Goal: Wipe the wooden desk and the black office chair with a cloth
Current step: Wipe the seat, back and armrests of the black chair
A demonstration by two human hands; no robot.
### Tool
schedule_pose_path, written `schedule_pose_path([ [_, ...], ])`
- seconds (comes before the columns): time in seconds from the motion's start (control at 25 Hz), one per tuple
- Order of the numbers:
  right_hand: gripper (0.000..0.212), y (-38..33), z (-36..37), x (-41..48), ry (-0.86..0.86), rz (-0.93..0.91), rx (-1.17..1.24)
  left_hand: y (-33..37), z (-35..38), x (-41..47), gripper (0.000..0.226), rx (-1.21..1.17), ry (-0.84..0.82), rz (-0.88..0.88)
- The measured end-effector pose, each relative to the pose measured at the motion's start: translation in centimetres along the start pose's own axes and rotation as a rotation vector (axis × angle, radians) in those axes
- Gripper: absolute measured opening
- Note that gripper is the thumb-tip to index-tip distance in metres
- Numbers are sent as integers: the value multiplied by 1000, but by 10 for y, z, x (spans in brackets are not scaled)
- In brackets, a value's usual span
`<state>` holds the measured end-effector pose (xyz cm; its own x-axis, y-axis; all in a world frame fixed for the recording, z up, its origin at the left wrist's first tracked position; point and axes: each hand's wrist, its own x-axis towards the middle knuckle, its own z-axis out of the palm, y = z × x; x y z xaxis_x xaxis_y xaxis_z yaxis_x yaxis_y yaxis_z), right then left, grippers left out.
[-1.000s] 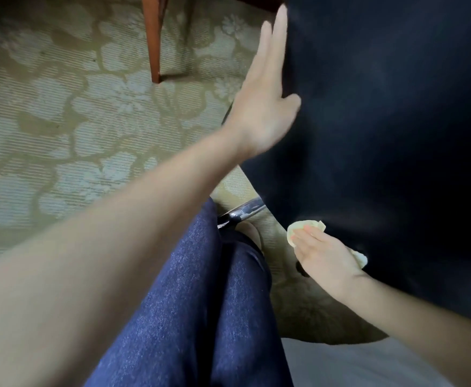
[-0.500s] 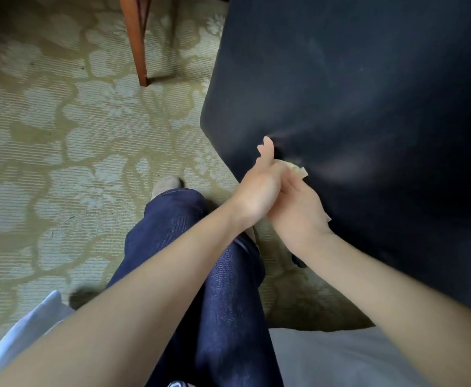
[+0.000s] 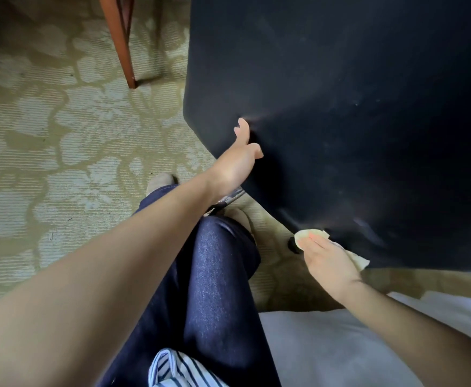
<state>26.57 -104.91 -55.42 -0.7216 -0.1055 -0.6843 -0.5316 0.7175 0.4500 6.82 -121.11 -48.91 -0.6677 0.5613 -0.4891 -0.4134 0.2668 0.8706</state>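
Carpet (image 3: 47, 163): open floor across the left half.
Chair (image 3: 340, 121): black bulk filling the upper right, walling that side.
Wooden leg (image 3: 119, 43): upright at upper left, with a strip of carpet between it and the chair.
Left grip (image 3: 239, 160): flat against the chair's left edge.
Right grip (image 3: 326, 261): flat on the cloth (image 3: 309, 234) at the lower rim.
Trouser leg (image 3: 209, 289): between the arms.

Note the chair (image 3: 340, 107): plain black, a few pale specks. The cloth (image 3: 309, 234): pale cream-yellow, unprinted. The carpet (image 3: 47, 135): olive-gold ground, pale grey-white floral pattern, fine ribbing. The wooden leg (image 3: 119, 43): reddish brown. Your trousers (image 3: 214, 275): dark indigo denim. Your shirt (image 3: 178, 370): white, navy stripes. The bedding (image 3: 326, 347): plain off-white.
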Motion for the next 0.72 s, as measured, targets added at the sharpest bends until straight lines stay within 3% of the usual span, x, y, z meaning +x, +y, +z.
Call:
schedule_pose_path([
  [0.24, 45, 25, 17, -47, -12, -4, 206, -2, 13, -8, 75, -48, 33, 26],
  [0.32, 48, 30, 5, -43, 130, 87, 312, -7, 25, -14, 74, -69, 12, 12],
  [0.4, 57, 33, -15, -28, 344, 154, 245, -15, 41, -21, 73, -103, -38, -15],
  [0.52, 51, 34, -45, 5, 540, 211, 114, -21, 58, -29, 72, -167, -110, -39],
  [0.64, 46, 22, -57, 34, 434, 187, -38, -18, 71, -33, 77, -234, -90, -41],
  [0.72, 51, 12, -55, 42, 354, 267, -13, -17, 81, -32, 83, -272, -46, -52],
])
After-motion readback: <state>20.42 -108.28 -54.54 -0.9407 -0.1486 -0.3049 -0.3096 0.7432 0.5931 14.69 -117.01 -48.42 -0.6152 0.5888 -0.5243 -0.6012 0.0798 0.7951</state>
